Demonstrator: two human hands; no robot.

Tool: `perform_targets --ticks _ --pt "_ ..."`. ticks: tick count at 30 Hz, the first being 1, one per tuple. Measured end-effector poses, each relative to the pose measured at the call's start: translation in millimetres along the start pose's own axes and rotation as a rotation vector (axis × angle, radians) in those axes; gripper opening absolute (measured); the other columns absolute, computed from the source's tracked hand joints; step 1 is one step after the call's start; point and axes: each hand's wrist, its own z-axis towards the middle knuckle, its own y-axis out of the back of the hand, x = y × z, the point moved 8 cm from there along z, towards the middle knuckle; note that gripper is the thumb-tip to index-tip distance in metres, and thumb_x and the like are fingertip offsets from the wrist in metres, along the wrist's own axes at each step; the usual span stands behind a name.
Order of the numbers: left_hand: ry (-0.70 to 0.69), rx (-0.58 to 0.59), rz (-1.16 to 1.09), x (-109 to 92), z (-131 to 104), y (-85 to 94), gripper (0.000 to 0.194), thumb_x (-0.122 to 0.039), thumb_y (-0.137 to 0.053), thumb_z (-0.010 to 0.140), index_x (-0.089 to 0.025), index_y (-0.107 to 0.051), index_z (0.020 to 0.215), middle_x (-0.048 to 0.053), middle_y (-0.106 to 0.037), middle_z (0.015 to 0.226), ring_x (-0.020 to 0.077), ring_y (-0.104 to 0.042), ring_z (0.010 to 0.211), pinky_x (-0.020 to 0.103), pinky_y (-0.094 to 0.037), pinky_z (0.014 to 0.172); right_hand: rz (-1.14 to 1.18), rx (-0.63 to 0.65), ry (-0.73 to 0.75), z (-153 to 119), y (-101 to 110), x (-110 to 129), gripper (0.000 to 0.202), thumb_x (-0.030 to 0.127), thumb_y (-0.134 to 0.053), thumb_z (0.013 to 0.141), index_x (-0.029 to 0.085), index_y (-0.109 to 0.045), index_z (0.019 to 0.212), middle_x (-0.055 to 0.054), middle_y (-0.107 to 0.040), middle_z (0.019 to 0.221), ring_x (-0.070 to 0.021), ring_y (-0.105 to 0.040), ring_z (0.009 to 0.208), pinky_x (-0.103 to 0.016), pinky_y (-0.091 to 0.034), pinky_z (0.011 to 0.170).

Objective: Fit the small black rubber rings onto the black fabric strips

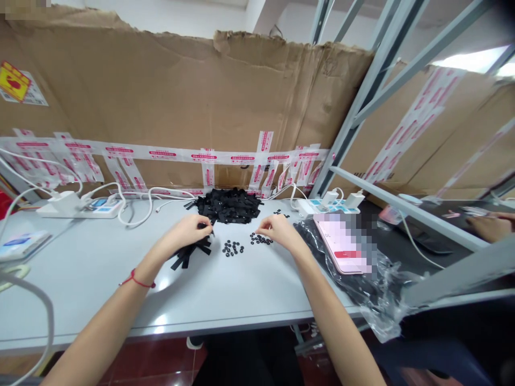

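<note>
My left hand point(193, 231) is closed in a pinch, with a short black strip point(213, 232) showing at its fingertips. Below that hand lies a small loose bunch of black strips point(185, 256). My right hand point(278, 230) has its thumb and fingers pressed together at a cluster of small black rings point(261, 239); whatever is between the fingertips is too small to make out. A second cluster of black rings point(232, 247) sits on the table between my hands. Behind them is a large heap of black strips point(229, 206).
Power strips point(72, 206) with white cables stand at the back left and back right. A pink phone point(338, 244) rests on clear plastic wrapping point(382, 300) at right. Cardboard point(181, 96) walls the back, and a grey metal frame point(406, 209) rises at right. Another person's hand point(491, 228) shows beyond it.
</note>
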Motion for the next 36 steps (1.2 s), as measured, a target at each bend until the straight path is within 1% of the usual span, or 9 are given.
perform_targets --ticks 3,7,11,16,22,25,28,32,36 --pt "0.038 0.052 0.151 27 -1 21.3 0.021 -0.036 -0.055 0.067 -0.022 -0.071 0.065 0.005 -0.069 0.077 0.0241 -0.059 0.080 0.028 -0.042 0.075 -0.082 0.001 -0.036 0 2 -10 0.016 0.022 -0.066 0.074 0.016 -0.067 0.059 -0.003 -0.063 0.057 -0.0119 -0.051 0.050 -0.025 -0.037 0.056" --pt "0.107 -0.144 0.276 45 5 44.2 0.023 -0.034 -0.058 0.067 -0.023 -0.073 0.079 0.008 -0.070 0.096 0.0314 -0.054 0.105 0.035 -0.039 0.091 -0.177 -0.026 -0.017 -2 -1 -6 0.025 0.020 -0.055 0.081 0.017 -0.067 0.059 -0.004 -0.063 0.056 -0.0133 -0.053 0.050 -0.025 -0.033 0.054" --pt "0.017 -0.165 0.204 30 24 21.7 0.022 -0.031 -0.051 0.075 -0.021 -0.071 0.077 0.006 -0.071 0.091 0.0240 -0.062 0.086 0.027 -0.043 0.078 -0.259 -0.133 -0.010 -3 4 1 0.029 0.025 -0.050 0.086 0.018 -0.068 0.064 -0.008 -0.067 0.066 -0.0182 -0.060 0.065 -0.026 -0.030 0.055" --pt "0.084 -0.156 0.206 30 43 -17.0 0.015 -0.032 -0.064 0.071 -0.018 -0.066 0.067 0.008 -0.069 0.073 0.0209 -0.061 0.070 0.025 -0.040 0.061 -0.263 -0.125 -0.005 -2 1 6 0.023 0.023 -0.049 0.086 0.019 -0.071 0.078 -0.007 -0.069 0.075 -0.0193 -0.061 0.072 -0.026 -0.033 0.060" --pt "0.108 -0.185 0.157 30 33 -8.9 0.010 -0.020 -0.058 0.070 -0.017 -0.068 0.067 0.009 -0.070 0.072 0.0218 -0.063 0.072 0.027 -0.042 0.065 -0.214 -0.155 0.049 -2 -2 11 0.021 0.020 -0.050 0.085 0.019 -0.067 0.074 -0.006 -0.066 0.073 -0.0169 -0.058 0.069 -0.025 -0.034 0.061" --pt "0.062 -0.181 -0.055 19 24 2.9 0.015 -0.027 -0.059 0.071 -0.016 -0.070 0.071 0.007 -0.071 0.075 0.0219 -0.064 0.075 0.028 -0.044 0.070 -0.065 -0.196 0.162 -2 -4 26 0.017 0.021 -0.050 0.085 0.018 -0.066 0.078 -0.004 -0.063 0.074 -0.0144 -0.055 0.067 -0.025 -0.037 0.064" --pt "-0.040 -0.194 -0.290 -5 16 5.2 0.023 -0.036 -0.062 0.072 -0.015 -0.071 0.075 0.006 -0.072 0.078 0.0207 -0.063 0.076 0.028 -0.046 0.072 0.244 -0.192 0.254 -4 -9 42 0.022 0.033 -0.054 0.086 0.017 -0.061 0.099 -0.005 -0.062 0.086 -0.0144 -0.057 0.076 -0.025 -0.042 0.067" --pt "-0.120 -0.194 -0.558 -33 9 -7.1 0.029 -0.042 -0.066 0.071 -0.014 -0.070 0.078 0.006 -0.070 0.079 0.0178 -0.061 0.073 0.028 -0.046 0.069 0.705 0.055 0.183 -2 -34 50 0.031 0.043 -0.055 0.085 0.018 -0.052 0.103 -0.006 -0.065 0.092 -0.0146 -0.061 0.079 -0.025 -0.044 0.063" --pt "0.027 -0.221 -0.849 -24 7 -24.1 0.028 -0.041 -0.066 0.070 -0.015 -0.063 0.078 0.004 -0.067 0.076 0.0158 -0.061 0.074 0.027 -0.046 0.070 0.966 0.128 0.169 -2 -39 52 0.025 0.039 -0.058 0.083 0.019 -0.046 0.094 0.000 -0.065 0.072 -0.0119 -0.059 0.062 -0.024 -0.041 0.059"
